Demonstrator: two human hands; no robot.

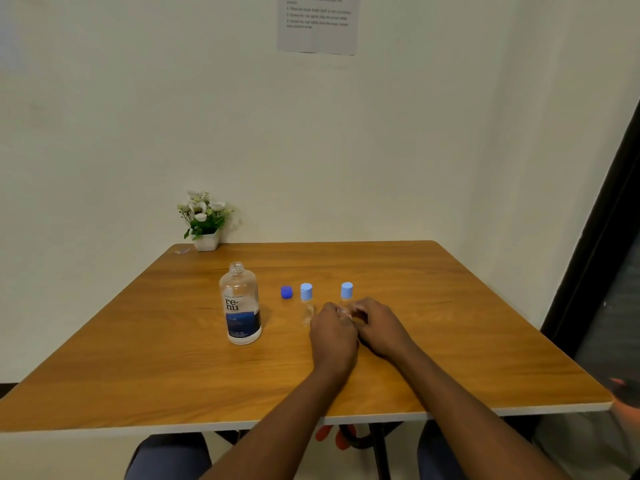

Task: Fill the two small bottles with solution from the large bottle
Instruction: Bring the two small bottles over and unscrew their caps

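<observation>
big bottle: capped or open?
Open. The large bottle stands upright with its neck bare, and a dark blue cap sits on the table to its right.

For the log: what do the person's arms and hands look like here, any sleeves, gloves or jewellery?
Both forearms are bare up to the bottom edge of the picture, so no sleeves show. The left hand and right hand wear no gloves, and no watch or bracelet shows at either wrist. Whether there are rings is too small to tell.
</observation>
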